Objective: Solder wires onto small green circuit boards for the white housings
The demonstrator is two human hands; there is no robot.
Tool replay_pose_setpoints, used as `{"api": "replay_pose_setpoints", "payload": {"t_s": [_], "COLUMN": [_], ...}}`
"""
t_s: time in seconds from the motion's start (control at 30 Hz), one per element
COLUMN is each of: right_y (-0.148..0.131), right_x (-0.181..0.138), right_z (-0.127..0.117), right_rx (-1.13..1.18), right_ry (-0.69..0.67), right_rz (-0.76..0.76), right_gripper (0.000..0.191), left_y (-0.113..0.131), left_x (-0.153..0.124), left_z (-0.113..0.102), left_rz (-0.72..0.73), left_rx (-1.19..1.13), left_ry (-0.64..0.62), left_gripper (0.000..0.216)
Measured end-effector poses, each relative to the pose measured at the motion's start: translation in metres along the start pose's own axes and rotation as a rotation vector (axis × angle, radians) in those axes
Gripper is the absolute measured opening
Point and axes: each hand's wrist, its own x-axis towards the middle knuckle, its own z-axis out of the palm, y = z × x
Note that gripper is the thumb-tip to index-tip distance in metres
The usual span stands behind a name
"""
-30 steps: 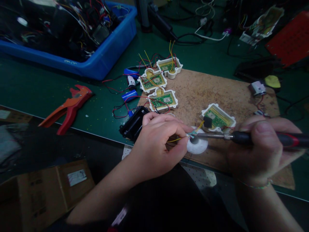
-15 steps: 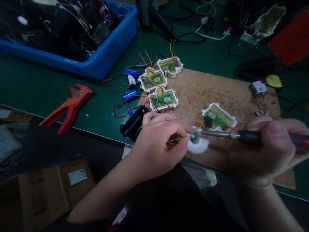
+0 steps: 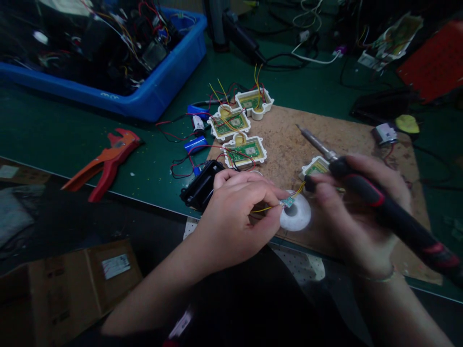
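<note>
My left hand pinches the edge of a small green circuit board, from which yellow wires run. Under the board lies a white ring-shaped spool. A soldering iron rests in my right hand, its metal tip raised and pointing to the upper left. The thumb and a finger of that hand are at a small black piece where the yellow wires end; whether they grip it I cannot tell. Behind it, a white housing with a green board is partly hidden by the right hand.
Several white housings with boards and loose wires stand on the brown board's left side. Nearby are a black case, a blue cylinder and red-orange cutters. A blue bin of parts stands at the back left.
The soldering iron's tip has lifted off the small circuit board and swung up and away. My right hand has moved left to the black piece; my left hand has stayed put.
</note>
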Motion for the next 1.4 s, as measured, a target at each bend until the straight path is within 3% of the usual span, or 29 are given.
{"api": "replay_pose_setpoints", "payload": {"t_s": [0.07, 0.17, 0.3, 0.4, 0.5, 0.67, 0.8, 0.93, 1.2, 1.4], "right_y": [-0.006, -0.011, -0.013, -0.012, -0.012, -0.012, -0.011, -0.01, -0.011, -0.01], "right_x": [0.003, 0.006, 0.007, 0.006, 0.004, 0.003, 0.004, 0.003, 0.004, 0.003], "right_z": [0.005, 0.008, 0.007, 0.008, 0.008, 0.009, 0.009, 0.008, 0.01, 0.01], "right_rx": [-0.03, -0.059, -0.083, -0.061, -0.002, 0.035, 0.041, 0.022, 0.042, 0.044], "right_ry": [-0.061, -0.117, -0.106, -0.086, -0.082, -0.088, -0.086, -0.084, -0.085, -0.088], "right_rz": [-0.014, -0.039, -0.094, -0.082, -0.041, -0.008, -0.033, -0.045, -0.027, -0.047], "right_gripper": [0.065, 0.064, 0.062, 0.064, 0.067, 0.066, 0.066, 0.064, 0.062, 0.067], "left_y": [0.0, 0.0, 0.001, 0.0, -0.006, -0.016, -0.018, -0.014, -0.002, 0.0], "left_x": [0.0, -0.001, -0.005, -0.006, 0.0, 0.017, 0.02, 0.014, -0.004, -0.011], "left_z": [0.001, 0.002, -0.008, -0.022, -0.034, -0.037, -0.036, -0.033, -0.016, -0.006], "left_rz": [0.008, 0.012, 0.021, 0.029, 0.079, 0.231, 0.312, 0.315, 0.094, -0.022], "left_rx": [0.004, 0.007, 0.02, 0.036, 0.169, 0.506, 0.659, 0.542, 0.111, 0.004], "left_ry": [0.007, 0.011, -0.009, 0.083, 0.136, -0.014, -0.032, 0.01, 0.049, 0.079], "left_gripper": [0.013, 0.012, 0.005, 0.011, 0.016, 0.024, 0.017, 0.015, 0.005, 0.004]}}
